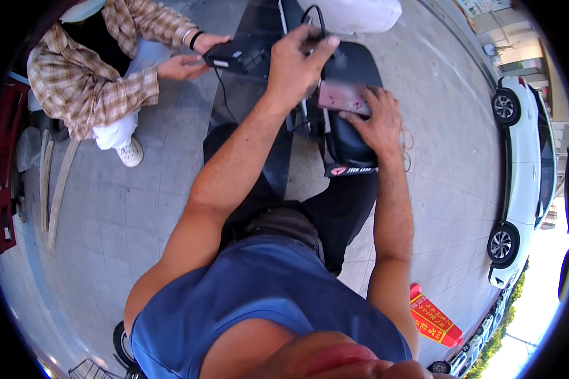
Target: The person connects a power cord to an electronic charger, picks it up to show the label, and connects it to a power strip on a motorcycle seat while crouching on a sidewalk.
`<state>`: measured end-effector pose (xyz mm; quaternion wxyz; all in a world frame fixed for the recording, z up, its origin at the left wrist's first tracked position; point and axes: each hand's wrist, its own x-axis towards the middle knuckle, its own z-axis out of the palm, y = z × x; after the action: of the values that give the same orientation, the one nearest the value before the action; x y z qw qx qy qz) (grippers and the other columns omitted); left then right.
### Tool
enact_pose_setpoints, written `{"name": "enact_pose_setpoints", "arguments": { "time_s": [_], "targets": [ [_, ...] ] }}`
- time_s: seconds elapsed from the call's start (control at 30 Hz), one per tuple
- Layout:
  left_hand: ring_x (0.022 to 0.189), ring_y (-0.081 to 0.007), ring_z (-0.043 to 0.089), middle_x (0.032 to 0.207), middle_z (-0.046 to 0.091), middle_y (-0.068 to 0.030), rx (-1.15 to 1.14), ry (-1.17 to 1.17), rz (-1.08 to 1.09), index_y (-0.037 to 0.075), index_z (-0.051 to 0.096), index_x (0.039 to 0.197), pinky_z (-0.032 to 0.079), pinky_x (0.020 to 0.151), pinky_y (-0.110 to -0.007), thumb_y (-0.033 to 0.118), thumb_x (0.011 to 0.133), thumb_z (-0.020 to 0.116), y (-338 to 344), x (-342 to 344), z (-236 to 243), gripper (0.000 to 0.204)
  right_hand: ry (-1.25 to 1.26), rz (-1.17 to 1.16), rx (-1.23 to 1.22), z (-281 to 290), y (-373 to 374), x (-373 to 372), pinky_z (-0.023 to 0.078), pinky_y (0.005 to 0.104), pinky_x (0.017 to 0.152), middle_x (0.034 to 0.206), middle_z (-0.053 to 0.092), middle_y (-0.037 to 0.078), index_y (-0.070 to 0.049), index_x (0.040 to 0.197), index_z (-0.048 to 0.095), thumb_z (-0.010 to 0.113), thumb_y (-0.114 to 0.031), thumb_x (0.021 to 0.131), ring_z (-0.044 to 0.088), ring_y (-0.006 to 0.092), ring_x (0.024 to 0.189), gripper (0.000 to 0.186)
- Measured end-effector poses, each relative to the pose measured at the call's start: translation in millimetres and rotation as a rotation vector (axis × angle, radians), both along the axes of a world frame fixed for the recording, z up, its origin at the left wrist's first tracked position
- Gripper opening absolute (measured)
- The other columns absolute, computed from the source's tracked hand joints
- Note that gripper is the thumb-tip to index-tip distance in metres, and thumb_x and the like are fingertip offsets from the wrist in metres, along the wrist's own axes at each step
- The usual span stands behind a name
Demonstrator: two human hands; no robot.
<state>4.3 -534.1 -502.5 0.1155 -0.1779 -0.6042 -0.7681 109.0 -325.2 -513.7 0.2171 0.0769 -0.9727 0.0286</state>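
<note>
My left hand [295, 68] is raised over the middle, thumb and fingers curled around a black cable [312, 7] that loops up from them; the fingertips are slightly smeared. My right hand [380, 120] grips the right end of a flat pinkish-red rectangular thing [339, 97], whose top is blurred. It rests on the long black seat [351, 142] of what looks like a scooter. Across from my left hand, another person's hands [193, 57] hold a black box [226, 57] with a thin cable hanging from it.
The other person in a plaid shirt [88, 82] sits at the left. A white bulky thing [360, 14] lies beyond the seat. Wooden strips [58, 189] lie on the left paving. A white car [523, 170] is parked at the right, and a red printed sign [433, 319] stands at lower right.
</note>
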Motion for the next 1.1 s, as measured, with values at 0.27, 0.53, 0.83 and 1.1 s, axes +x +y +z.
{"name": "enact_pose_setpoints", "arguments": {
  "time_s": [0.27,0.53,0.83,1.1],
  "targets": [
    [0.081,-0.0151,0.068,0.089,0.073,-0.0061,0.079,-0.266,-0.13,0.0,0.071,0.101,0.051,0.076,-0.028,0.013,0.095,0.071,-63.7,-17.5,-101.1,0.014,0.324,-0.166,-0.407,-8.1,15.1,-1.9,0.049,0.0479,0.1,0.127,0.063,0.02,-0.008,0.137,0.063,0.085,-0.045,0.082,0.061,0.0376,0.118,0.07],
    [0.077,-0.0111,0.064,0.089,0.072,-0.0044,-0.191,-0.575,-0.376,-0.002,0.071,0.116,0.052,0.073,-0.028,0.026,0.098,0.072,15.4,30.6,-195.5,0.033,0.161,-0.151,-0.321,-9.3,18.0,-6.6,0.048,0.0482,0.103,0.128,0.064,0.022,-0.007,0.135,0.066,0.086,-0.043,0.082,0.06,0.039,0.12,0.067],
    [0.104,-0.0407,0.069,0.109,0.072,-0.0238,-0.663,-0.04,-0.292,0.0,0.071,0.114,0.054,0.09,-0.045,0.023,0.077,0.081,35.7,24.8,-192.0,0.045,0.074,-0.191,-0.308,-0.4,-0.6,-4.6,0.046,0.048,0.105,0.13,0.063,0.02,-0.01,0.137,0.065,0.086,-0.031,0.082,0.059,0.0382,0.123,0.062],
    [0.104,-0.0401,0.068,0.109,0.069,-0.0215,-0.537,0.143,-0.261,-0.001,0.067,0.117,0.054,0.089,-0.047,0.024,0.077,0.083,48.8,22.8,-213.8,0.05,0.013,-0.153,-0.278,-3.6,1.1,-2.4,0.044,0.0481,0.108,0.132,0.062,0.022,-0.006,0.137,0.063,0.087,-0.028,0.082,0.057,0.0391,0.124,0.064]
  ]
}}
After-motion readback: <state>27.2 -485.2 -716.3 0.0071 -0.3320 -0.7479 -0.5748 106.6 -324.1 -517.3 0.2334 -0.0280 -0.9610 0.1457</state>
